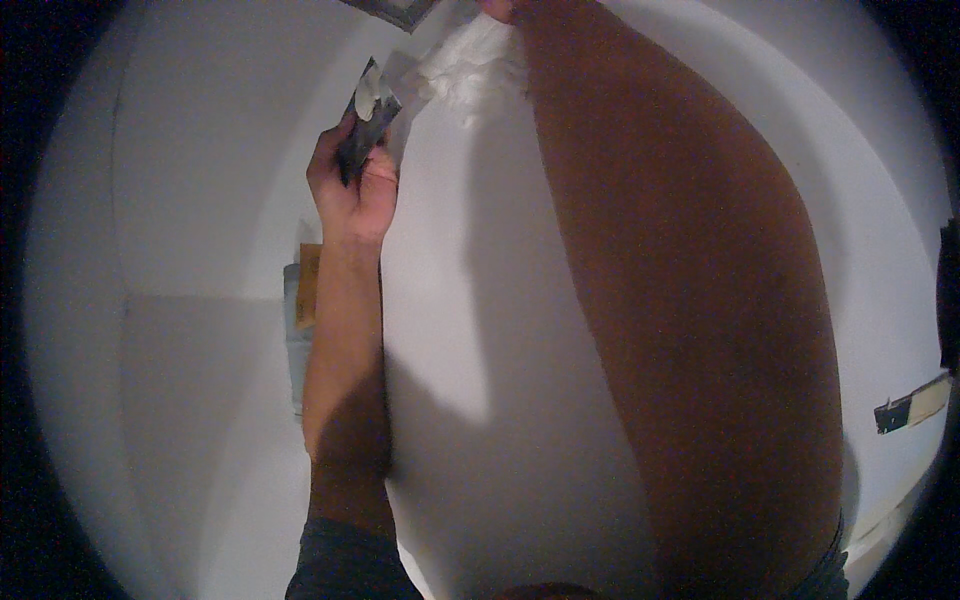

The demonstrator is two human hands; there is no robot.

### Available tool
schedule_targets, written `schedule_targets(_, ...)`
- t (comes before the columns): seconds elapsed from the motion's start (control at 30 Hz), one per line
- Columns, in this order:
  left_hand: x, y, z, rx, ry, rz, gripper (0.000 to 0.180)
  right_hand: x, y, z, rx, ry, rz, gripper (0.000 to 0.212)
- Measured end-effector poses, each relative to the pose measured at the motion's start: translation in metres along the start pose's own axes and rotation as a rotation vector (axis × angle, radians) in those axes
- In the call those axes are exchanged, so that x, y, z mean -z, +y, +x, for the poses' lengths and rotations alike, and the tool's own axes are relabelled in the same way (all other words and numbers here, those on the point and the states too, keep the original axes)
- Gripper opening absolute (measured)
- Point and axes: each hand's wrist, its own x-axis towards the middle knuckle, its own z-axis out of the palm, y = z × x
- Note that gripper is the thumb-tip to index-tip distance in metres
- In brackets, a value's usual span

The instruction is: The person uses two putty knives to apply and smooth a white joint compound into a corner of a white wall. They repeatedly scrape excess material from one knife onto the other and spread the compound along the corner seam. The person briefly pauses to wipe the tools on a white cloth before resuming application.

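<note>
My left hand (352, 190) is closed round a flat, dark metal scraper (381, 122), whose blade tilts up and away from the palm. A dab of white paste (368, 92) clings to the blade. My right forearm crosses close in front of the camera and runs up to the top edge. Only a sliver of my right hand (497, 8) shows there, and its fingers are out of the picture. Beside it, right of the scraper, is a lumpy white mass (475, 62); whether it is paste or crumpled plastic I cannot make out.
Pale, smooth surfaces surround both arms. Partly behind my left forearm are a tan piece (309, 285) and a grey-blue item (293, 345). A grey-framed object (400, 12) shows at the top edge. A dark-and-pale strip (910, 406) lies at the far right.
</note>
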Motion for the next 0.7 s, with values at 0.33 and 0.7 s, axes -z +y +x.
schedule_targets(0.33, 0.021, 0.01, -0.041, 0.019, 0.004, -0.045, 0.025, -0.015, 0.023, -0.054, 0.008, 0.088, 0.001, 0.049)
schedule_targets(0.7, 0.031, 0.034, -0.075, 0.039, -0.002, -0.138, 0.023, -0.036, 0.046, -0.068, 0.205, -0.219, -0.061, 0.039)
